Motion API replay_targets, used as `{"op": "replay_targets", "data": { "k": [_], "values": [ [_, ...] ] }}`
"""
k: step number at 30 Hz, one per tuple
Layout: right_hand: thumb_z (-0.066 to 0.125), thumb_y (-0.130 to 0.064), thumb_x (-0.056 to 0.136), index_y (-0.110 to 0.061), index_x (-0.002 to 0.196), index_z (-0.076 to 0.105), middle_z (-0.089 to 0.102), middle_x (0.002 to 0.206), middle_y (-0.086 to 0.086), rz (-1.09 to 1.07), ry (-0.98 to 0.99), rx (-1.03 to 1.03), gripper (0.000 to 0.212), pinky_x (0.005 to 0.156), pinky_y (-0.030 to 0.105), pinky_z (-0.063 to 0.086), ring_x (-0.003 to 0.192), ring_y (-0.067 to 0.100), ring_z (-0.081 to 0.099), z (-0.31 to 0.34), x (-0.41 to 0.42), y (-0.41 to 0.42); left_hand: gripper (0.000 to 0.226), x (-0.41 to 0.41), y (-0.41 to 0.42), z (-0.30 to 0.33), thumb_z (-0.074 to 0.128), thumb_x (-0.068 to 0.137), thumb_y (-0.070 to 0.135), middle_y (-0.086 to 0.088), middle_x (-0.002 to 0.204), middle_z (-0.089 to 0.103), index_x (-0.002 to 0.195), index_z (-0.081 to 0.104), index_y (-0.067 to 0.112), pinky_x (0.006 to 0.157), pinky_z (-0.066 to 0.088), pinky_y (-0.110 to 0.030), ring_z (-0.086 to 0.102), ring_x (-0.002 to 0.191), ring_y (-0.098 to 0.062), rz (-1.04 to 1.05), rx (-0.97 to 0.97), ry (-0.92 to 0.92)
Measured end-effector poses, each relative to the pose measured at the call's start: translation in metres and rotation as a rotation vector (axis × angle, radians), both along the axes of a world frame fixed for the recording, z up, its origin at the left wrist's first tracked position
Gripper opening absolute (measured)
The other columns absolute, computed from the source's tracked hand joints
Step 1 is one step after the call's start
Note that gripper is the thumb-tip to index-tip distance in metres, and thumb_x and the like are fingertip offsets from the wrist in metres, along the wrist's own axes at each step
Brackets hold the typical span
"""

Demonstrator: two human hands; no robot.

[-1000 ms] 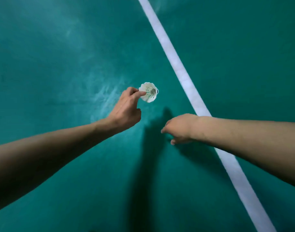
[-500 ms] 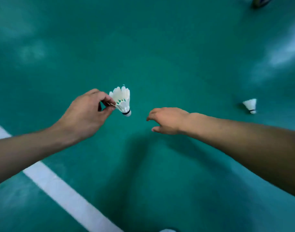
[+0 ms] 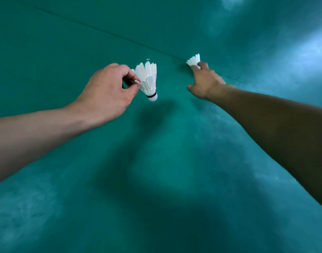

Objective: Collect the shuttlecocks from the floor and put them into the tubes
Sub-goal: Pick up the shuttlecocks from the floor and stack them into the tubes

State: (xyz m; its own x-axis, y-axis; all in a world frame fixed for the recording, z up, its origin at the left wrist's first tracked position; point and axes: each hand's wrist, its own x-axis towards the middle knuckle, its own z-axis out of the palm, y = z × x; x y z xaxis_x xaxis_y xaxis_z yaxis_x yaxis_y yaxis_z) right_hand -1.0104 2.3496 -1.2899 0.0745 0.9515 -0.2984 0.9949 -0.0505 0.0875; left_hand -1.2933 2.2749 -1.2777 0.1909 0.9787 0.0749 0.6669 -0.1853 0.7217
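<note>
Green court floor (image 3: pixel 165 161) with thin dark seam (image 3: pixel 101 31) across upper frame, left hand (image 3: pixel 107 92) pinching feathered shuttlecock (image 3: pixel 147 79) at centre, right hand (image 3: pixel 206 83) reaching second shuttlecock (image 3: pixel 193 60) on the seam, fingertips apparently touching it, grip unclear

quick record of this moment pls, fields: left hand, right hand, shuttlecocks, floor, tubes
left hand: left hand pinches the held shuttlecock by its feathers, cork down, above the floor
right hand: right hand reaches forward, fingertips at the cork end of the floor shuttlecock; grip unclear
shuttlecocks: two, both white
floor: green floor with a thin dark seam
tubes: none in view
</note>
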Motion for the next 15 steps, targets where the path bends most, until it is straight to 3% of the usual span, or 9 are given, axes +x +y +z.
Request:
{"op": "replay_targets", "data": {
  "k": [4, 7, 10, 15],
  "values": [
    [0.063, -0.028, 0.097, -0.008, 0.154, 0.031, 0.031, 0.150, 0.021, -0.277, 0.144, 0.112, 0.069, 0.113, 0.053, 0.042, 0.131, 0.046, 0.048, -0.009, 0.041, 0.035, 0.004, 0.040, 0.022, -0.009, 0.064, 0.095, 0.026, 0.003, 0.100, 0.063, 0.096, 0.067, 0.027, 0.072, 0.032, -0.020, 0.052, 0.079, -0.010, -0.030, 0.000, 0.001],
    [0.065, -0.025, 0.095, -0.016, 0.161, 0.014, 0.019, 0.159, 0.018, -0.396, 0.294, 0.129, 0.084, 0.115, 0.049, 0.039, 0.132, 0.045, 0.048, -0.025, 0.054, 0.049, 0.004, 0.060, 0.031, -0.017, 0.063, 0.095, 0.028, 0.007, 0.099, 0.061, 0.097, 0.067, 0.027, 0.063, 0.031, -0.015, 0.050, 0.070, 0.004, -0.064, -0.013, 0.004],
    [0.068, -0.025, 0.095, -0.021, 0.164, 0.006, 0.004, 0.167, 0.015, -0.427, 0.381, 0.140, 0.092, 0.120, 0.049, 0.034, 0.139, 0.045, 0.042, -0.036, 0.054, 0.069, 0.002, 0.067, 0.045, -0.020, 0.063, 0.094, 0.030, 0.009, 0.098, 0.060, 0.093, 0.064, 0.031, 0.061, 0.030, -0.018, 0.051, 0.071, 0.002, -0.034, -0.021, -0.002],
    [0.064, -0.021, 0.095, -0.030, 0.164, 0.002, -0.002, 0.169, 0.019, -0.425, 0.445, 0.178, 0.093, 0.121, 0.049, 0.033, 0.145, 0.046, 0.036, -0.051, 0.042, 0.105, 0.005, 0.056, 0.062, -0.030, 0.062, 0.095, 0.030, 0.007, 0.099, 0.066, 0.091, 0.064, 0.030, 0.059, 0.033, -0.015, 0.051, 0.069, 0.001, 0.024, -0.053, 0.006]
  ]
}}
